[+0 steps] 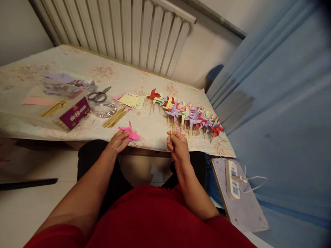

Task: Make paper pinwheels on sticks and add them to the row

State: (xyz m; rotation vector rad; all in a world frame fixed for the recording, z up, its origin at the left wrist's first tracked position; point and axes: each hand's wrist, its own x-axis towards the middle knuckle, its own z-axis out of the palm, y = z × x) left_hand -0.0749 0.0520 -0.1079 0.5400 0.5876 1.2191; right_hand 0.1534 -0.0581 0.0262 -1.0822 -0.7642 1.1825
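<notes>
Pinched in my left hand [119, 140] is a pink paper pinwheel [132, 132], held just over the table's front edge. My right hand [178, 144] is closed around a thin wooden stick [171, 134], whose tip shows above the fingers. The two hands are apart, and the stick does not touch the pinwheel. Beyond my right hand, many finished pinwheels [193, 119] on sticks are grouped in red, purple, yellow and pink. A bundle of bare sticks [115, 117] lies beyond my left hand, beside a stack of yellow and pink paper sheets [129, 100].
A clear round dish of small shiny pieces [104, 109] sits by dark scissors [99, 95]. At the left stands a clear plastic box [73, 113] with a purple label. A white power strip [232, 179] lies on a board at the right, near a blue curtain [284, 103].
</notes>
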